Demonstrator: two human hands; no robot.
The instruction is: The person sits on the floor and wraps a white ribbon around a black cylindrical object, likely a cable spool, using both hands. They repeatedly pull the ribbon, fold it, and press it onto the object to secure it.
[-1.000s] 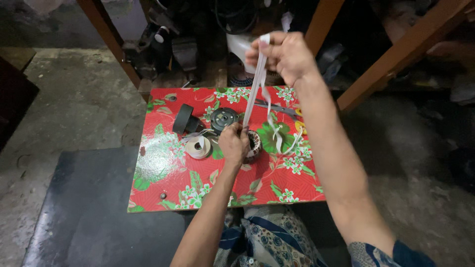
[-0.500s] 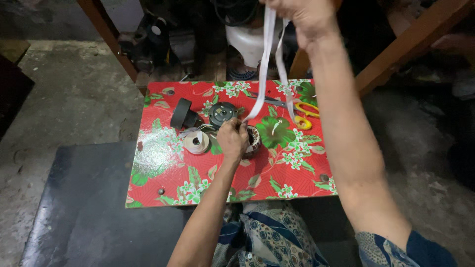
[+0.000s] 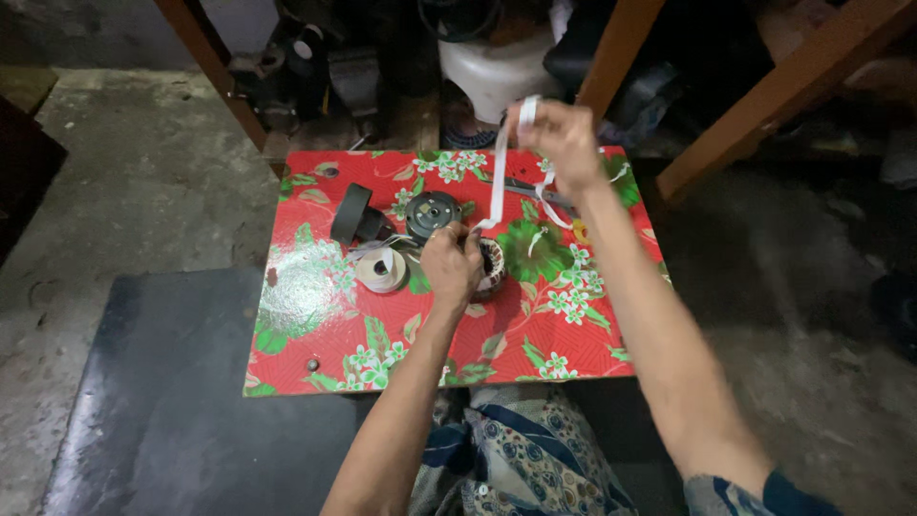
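Note:
My left hand (image 3: 451, 266) rests closed on a round wound coil part (image 3: 491, 268) on the small table with a red flowered cover (image 3: 315, 315). My right hand (image 3: 564, 139) is raised above the table's far edge, pinching a white tape strip (image 3: 498, 182) that runs taut down to the coil part under my left hand. Loose loops of the same white strip (image 3: 544, 196) hang below my right hand.
A white tape roll (image 3: 381, 269), a black round motor part (image 3: 433, 212) and a black band (image 3: 350, 214) lie left of my left hand. A dark slab (image 3: 191, 401) sits at the left, wooden legs (image 3: 611, 48) and a white container (image 3: 497, 67) behind the table.
My right hand has come back down from high at the top of the view, still holding the white strip. My left hand has stayed on the coil part.

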